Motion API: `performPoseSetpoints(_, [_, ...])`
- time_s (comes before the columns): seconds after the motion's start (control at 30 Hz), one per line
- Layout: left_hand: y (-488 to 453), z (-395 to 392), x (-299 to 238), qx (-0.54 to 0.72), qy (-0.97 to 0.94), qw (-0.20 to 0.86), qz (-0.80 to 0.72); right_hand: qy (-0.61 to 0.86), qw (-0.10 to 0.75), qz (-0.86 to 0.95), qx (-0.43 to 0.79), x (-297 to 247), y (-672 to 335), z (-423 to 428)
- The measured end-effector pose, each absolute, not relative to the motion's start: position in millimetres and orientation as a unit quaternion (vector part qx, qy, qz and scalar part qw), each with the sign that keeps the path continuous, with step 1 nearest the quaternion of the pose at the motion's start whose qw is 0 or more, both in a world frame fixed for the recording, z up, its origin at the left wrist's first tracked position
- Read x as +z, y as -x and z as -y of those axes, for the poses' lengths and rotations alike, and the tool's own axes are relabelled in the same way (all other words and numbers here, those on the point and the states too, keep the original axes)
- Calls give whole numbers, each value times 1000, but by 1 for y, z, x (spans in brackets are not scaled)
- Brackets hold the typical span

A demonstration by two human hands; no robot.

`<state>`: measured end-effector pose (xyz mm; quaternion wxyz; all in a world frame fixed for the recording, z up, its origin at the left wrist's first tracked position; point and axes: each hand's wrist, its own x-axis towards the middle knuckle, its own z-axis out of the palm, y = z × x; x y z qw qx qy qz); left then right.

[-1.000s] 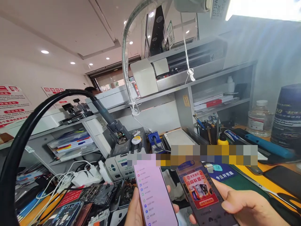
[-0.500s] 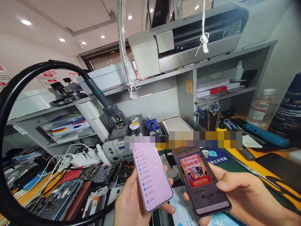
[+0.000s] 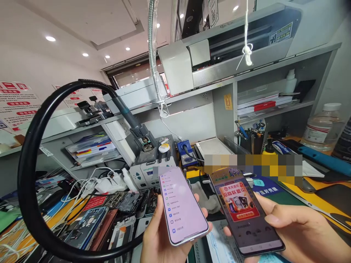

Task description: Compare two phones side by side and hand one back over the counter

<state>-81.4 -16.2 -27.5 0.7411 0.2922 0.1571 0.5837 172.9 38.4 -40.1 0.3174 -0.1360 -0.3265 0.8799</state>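
My left hand (image 3: 155, 233) is closed around a light-framed smartphone (image 3: 184, 210), whose bright screen shows a list of menu lines with small coloured icons. Its thumb lies along the phone's left edge and fingertips show at the right edge. Held in my right hand (image 3: 298, 228) is a black smartphone (image 3: 246, 237); a red pop-up banner covers the middle of its dimmed screen. The right thumb rests on this phone's right edge. Both phones tilt toward me side by side, a small gap between them. A blurred patch hides part of what lies behind their top ends.
A thick black hose (image 3: 24, 175) loops at the left beside a hot-air station (image 3: 137, 175). Disassembled phones (image 3: 90, 226) and a white power strip (image 3: 109, 184) crowd the left bench. Scissors (image 3: 309, 204), a dark phone (image 3: 333, 197) and a clear bottle (image 3: 319, 128) lie or stand at right.
The view has swung slightly left, so the surroundings and both phones appear further right. Both hands keep their grip, and the screens show the same content.
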Motion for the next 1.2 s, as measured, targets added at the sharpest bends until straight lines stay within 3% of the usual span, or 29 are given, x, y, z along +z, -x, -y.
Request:
performPoseSetpoints(0.33, [91,8,-39,563,-405,719,-36,140,302,324,886,-48,-175,-39])
performPoseSetpoints(1.2, [93,4,-41,566,-381,730,-12,167,299,345,874,-33,-169,-35])
